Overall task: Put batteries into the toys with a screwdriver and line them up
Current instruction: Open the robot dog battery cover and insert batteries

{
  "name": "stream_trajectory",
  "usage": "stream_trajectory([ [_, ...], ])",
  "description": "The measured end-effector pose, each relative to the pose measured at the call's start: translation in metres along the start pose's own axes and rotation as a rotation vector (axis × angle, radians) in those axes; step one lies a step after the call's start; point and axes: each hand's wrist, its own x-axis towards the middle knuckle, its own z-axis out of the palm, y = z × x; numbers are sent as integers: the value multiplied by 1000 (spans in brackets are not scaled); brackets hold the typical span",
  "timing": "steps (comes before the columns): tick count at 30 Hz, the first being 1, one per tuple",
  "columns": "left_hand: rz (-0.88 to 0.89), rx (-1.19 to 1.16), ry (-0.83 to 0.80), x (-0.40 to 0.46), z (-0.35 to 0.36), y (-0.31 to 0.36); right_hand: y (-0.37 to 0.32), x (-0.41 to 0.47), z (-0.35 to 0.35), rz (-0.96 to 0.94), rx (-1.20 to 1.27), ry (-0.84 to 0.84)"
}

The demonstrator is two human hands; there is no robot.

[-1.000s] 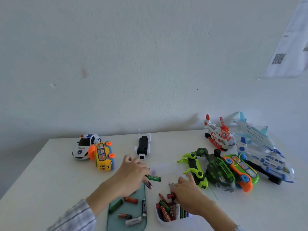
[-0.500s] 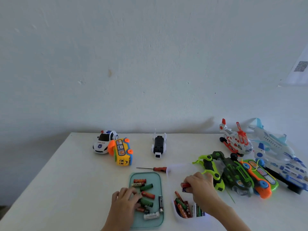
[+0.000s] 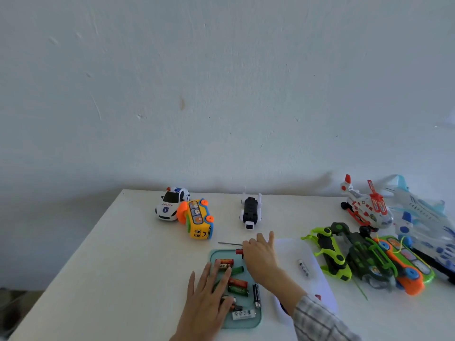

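Observation:
A teal tray [image 3: 257, 321] holds several loose batteries [image 3: 237, 283]. My left hand [image 3: 209, 300] lies flat on them with straight fingers. My right hand [image 3: 261, 257] hovers at the tray's far edge and pinches a small red battery [image 3: 239, 251] at the thumb. The screwdriver [image 3: 229, 243] lies just beyond the tray, its handle hidden behind that hand. At the back stand a police car [image 3: 170, 205], a yellow bus [image 3: 198, 219] and a black-and-white toy [image 3: 250, 210]. On the right are a helicopter [image 3: 364, 207], a plane [image 3: 423, 217] and green toys [image 3: 330, 252].
One white battery [image 3: 304, 268] lies on a white sheet [image 3: 290, 249] right of the tray. A white container [image 3: 279, 311] is mostly hidden under my right forearm. An orange-green toy [image 3: 403, 267] crowds the right side. The table's left edge [image 3: 81, 244] runs diagonally.
My right hand moved left from the white container to the tray's far edge, carrying the red battery. My left hand stayed on the tray's batteries. The view shifted left.

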Motion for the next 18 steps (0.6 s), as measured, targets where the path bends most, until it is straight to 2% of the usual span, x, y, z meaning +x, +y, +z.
stream_trajectory([
  [8,2,12,80,7,9,-3,-6,-12,14,-149,-106,-11],
  [11,-6,-20,82,6,7,-3,0,-27,14,-129,65,13],
  [14,-8,-86,89,4,0,-3,26,-49,14,-144,223,266],
  [16,47,-115,151,3,-4,2,52,-68,13,-120,297,350],
  [18,146,-134,245,2,-12,14,83,-86,9,-53,346,234],
])
